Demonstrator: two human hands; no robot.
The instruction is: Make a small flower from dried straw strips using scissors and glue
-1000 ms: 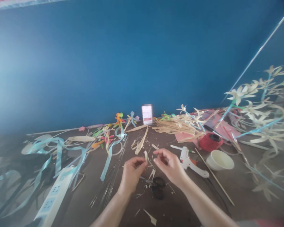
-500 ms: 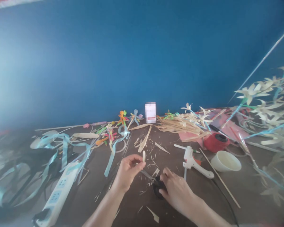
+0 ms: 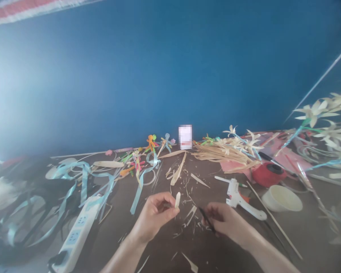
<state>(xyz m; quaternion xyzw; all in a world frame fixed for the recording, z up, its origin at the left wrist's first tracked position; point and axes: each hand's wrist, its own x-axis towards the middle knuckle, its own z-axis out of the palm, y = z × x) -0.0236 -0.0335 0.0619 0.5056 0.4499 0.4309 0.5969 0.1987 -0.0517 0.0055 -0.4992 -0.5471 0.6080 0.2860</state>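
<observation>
Between thumb and fingertips, my left hand point(image 3: 159, 210) pinches a small pale petal-shaped strip point(image 3: 177, 200), which stands upright. Across a short gap, my right hand point(image 3: 224, 218) is closed on black-handled scissors point(image 3: 207, 220), seen nearly edge-on and slightly blurred. The scissors are apart from the strip. Below and between the hands, thin pale offcuts point(image 3: 191, 215) lie scattered on the dark table point(image 3: 159, 252). Further back are larger dried husk strips point(image 3: 179, 170).
A white glue gun point(image 3: 241, 201) lies right of my right hand, near a thin stick point(image 3: 275, 222), a white cup point(image 3: 282, 199) and a red spool point(image 3: 265, 174). To the left are a power strip point(image 3: 75, 231) and blue ribbon point(image 3: 85, 178). Pale flowers point(image 3: 315, 113) rise at right.
My right hand has moved right, away from my left hand, and the scissors have turned edge-on. My left hand still holds the strip, slightly lower in view. The whole view has shifted a little.
</observation>
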